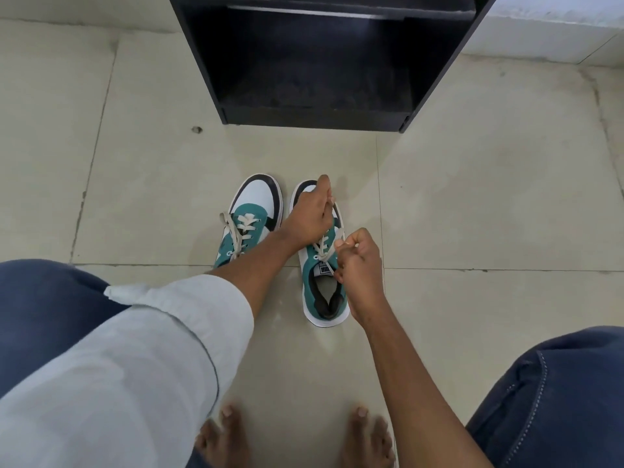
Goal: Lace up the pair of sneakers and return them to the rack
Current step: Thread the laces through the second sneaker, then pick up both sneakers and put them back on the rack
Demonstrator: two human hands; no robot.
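Note:
Two teal, white and black sneakers stand side by side on the tiled floor, toes toward the rack. The left sneaker [251, 219] has cream laces hanging loosely over its side. My left hand [312, 211] reaches across over the toe half of the right sneaker [322, 292], fingers pinched on a cream lace end. My right hand [359, 256] is closed on the other lace end beside that shoe's tongue. The crossed lace [322, 251] shows between both hands. The black shoe rack [317, 62] stands open just beyond the shoes.
My bare feet [293, 437] rest on the floor near the bottom edge, with my knees in blue jeans at both sides. Pale floor tiles [489, 204] spread around the shoes. A white wall ledge [553, 32] runs at the top right.

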